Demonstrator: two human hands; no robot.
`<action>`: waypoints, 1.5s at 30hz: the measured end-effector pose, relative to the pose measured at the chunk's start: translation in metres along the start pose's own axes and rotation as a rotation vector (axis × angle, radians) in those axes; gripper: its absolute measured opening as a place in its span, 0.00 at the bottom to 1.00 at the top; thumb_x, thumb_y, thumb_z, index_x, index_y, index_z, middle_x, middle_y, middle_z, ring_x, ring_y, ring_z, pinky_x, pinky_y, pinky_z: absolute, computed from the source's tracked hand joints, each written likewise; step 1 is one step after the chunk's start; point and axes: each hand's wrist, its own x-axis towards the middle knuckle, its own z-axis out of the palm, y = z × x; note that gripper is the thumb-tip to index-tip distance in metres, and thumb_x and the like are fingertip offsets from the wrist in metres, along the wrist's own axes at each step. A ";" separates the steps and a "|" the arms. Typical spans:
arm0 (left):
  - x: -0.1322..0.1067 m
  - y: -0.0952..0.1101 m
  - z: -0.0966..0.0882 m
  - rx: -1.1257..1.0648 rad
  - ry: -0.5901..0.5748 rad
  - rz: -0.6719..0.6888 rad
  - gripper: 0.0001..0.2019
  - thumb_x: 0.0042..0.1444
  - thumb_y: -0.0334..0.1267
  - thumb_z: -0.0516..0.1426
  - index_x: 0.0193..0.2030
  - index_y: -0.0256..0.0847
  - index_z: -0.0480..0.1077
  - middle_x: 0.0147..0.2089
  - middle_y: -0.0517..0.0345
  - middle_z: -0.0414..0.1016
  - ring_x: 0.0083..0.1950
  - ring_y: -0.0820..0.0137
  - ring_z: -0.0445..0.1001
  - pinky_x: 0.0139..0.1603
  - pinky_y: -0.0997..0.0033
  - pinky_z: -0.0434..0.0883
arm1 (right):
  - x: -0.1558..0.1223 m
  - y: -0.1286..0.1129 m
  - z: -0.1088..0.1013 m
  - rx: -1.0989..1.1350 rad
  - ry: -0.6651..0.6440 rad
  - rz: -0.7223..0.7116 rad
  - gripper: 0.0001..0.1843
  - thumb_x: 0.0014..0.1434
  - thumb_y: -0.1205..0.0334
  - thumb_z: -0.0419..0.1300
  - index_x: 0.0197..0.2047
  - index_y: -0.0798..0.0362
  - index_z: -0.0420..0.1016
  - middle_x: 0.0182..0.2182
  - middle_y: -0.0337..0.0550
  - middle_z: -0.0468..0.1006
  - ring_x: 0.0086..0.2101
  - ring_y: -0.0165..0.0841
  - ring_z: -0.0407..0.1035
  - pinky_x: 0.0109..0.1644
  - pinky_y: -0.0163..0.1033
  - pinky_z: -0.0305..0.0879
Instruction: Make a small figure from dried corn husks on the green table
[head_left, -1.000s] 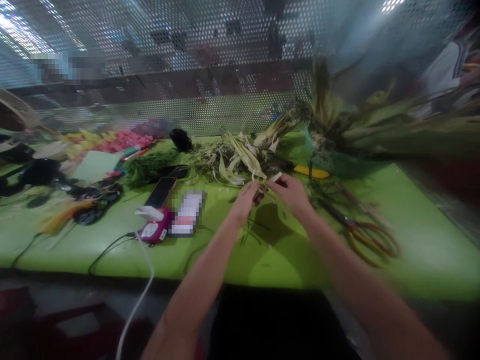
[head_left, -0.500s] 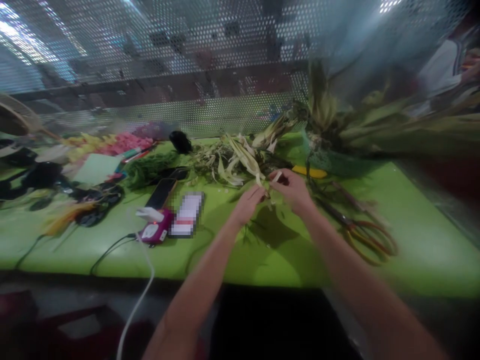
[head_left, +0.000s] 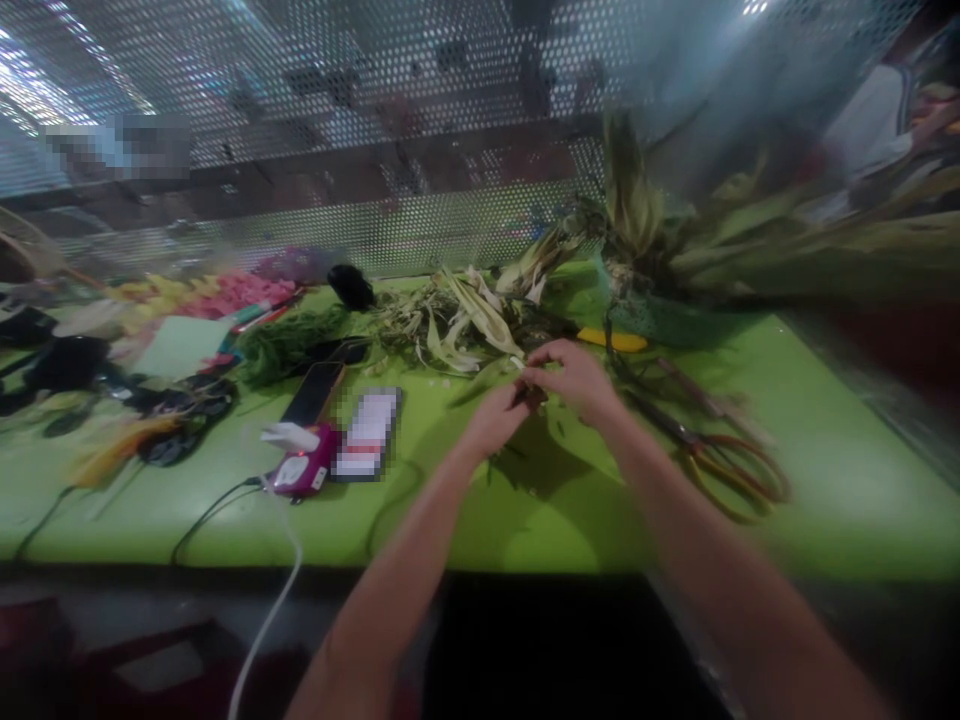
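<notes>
Above the green tabletop (head_left: 810, 480), my left hand (head_left: 496, 415) is closed in a pinch, its fingertips meeting those of my right hand (head_left: 574, 380). My right hand is also closed. Between the fingertips shows a small end of a pale strip of dried husk (head_left: 517, 362); the rest is hidden by the fingers. Thin dark stems (head_left: 495, 462) poke out below my left hand; whether it grips them I cannot tell. Just beyond the hands lies a heap of dry, pale husk leaves (head_left: 484, 315).
Right of my hands lie scissors (head_left: 731, 470) and a yellow-handled tool (head_left: 615, 340). To the left are a phone (head_left: 367, 435), a purple power adapter (head_left: 304, 465), a glue gun (head_left: 124, 450) and green netting (head_left: 292, 345). A person (head_left: 874, 125) is at the far right.
My hands have drawn together. The husk strip, which stood out from my right fingers, now mostly disappears between both hands. The view has shifted slightly.
</notes>
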 end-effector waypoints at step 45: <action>0.004 -0.010 -0.013 -0.350 0.102 -0.093 0.07 0.50 0.36 0.62 0.35 0.38 0.77 0.32 0.57 0.75 0.31 0.75 0.67 0.31 0.77 0.61 | 0.001 0.004 0.004 0.372 0.102 0.201 0.17 0.45 0.54 0.67 0.36 0.51 0.69 0.25 0.34 0.70 0.28 0.30 0.66 0.34 0.37 0.65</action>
